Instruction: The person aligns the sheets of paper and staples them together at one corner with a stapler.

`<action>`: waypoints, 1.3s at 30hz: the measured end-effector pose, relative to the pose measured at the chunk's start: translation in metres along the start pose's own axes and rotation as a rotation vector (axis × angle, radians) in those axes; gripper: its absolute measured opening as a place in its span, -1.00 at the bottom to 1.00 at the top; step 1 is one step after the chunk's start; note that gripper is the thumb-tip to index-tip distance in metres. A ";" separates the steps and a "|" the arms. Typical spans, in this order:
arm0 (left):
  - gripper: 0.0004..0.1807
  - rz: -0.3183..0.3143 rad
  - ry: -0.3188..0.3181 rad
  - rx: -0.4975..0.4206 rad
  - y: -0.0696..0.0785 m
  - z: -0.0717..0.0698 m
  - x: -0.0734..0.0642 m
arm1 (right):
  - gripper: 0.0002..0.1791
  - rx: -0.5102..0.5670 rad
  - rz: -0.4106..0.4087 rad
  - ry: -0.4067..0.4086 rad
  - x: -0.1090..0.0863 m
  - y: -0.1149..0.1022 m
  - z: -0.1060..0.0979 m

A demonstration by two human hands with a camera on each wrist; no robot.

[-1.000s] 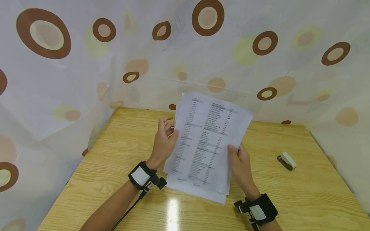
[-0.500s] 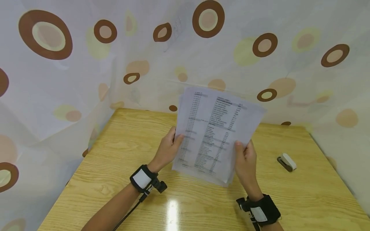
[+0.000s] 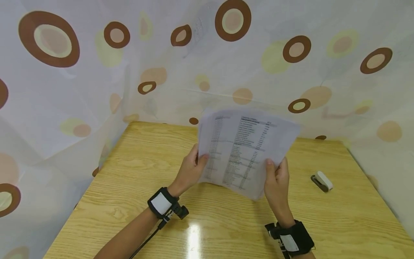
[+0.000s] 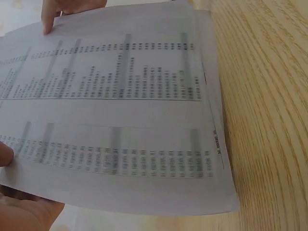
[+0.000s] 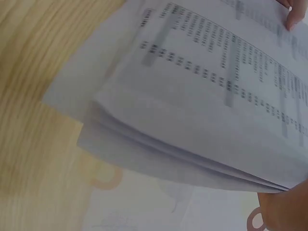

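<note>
Several printed sheets of paper [image 3: 223,144] are held up in a loose stack above the table, between both hands. My left hand [image 3: 189,169] grips the left edge, thumb on the front and fingers behind. On the opposite side my right hand [image 3: 277,181] pinches the right edge the same way. In the left wrist view the front sheet [image 4: 110,113] shows rows of small print with grey bands. The sheets' edges are uneven in the right wrist view, where lower sheets [image 5: 144,159] fan out beneath the top one. The fingers behind the paper are mostly hidden.
A small white and dark stapler [image 3: 321,181] lies on the wooden table [image 3: 129,187] to the right of my right hand. A pale curtain [image 3: 181,72] with brown and yellow spots surrounds the table's back and sides. Each wrist wears a black camera strap.
The sheets have lifted off the lower position and shifted slightly right, their bottom edges closer together. My left hand, loose at the edge before, now grips the paper; the stack's top bends back.
</note>
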State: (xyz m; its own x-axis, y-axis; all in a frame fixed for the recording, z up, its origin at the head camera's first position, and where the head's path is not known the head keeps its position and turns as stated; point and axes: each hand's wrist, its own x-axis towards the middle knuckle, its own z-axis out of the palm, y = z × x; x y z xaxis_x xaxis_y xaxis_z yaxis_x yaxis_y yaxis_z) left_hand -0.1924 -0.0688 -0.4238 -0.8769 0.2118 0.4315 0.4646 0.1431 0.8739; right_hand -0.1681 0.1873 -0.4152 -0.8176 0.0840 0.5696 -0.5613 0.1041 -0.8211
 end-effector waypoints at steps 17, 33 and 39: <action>-0.62 -0.060 -0.110 -0.085 -0.016 0.003 -0.004 | -0.61 -0.059 0.082 -0.052 -0.013 0.028 0.002; -0.57 -0.030 -0.021 -0.186 -0.016 0.001 -0.002 | -0.61 -0.074 0.053 -0.152 -0.017 0.033 -0.002; -0.59 0.017 -0.005 -0.160 -0.014 0.004 -0.003 | -0.62 -0.053 0.028 -0.151 -0.014 0.027 0.000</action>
State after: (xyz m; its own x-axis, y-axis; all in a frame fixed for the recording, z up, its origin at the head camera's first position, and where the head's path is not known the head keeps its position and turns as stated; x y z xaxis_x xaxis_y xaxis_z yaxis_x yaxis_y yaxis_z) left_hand -0.1962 -0.0675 -0.4384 -0.8685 0.2175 0.4454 0.4530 -0.0163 0.8913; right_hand -0.1720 0.1893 -0.4454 -0.8454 -0.0623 0.5306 -0.5333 0.1565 -0.8313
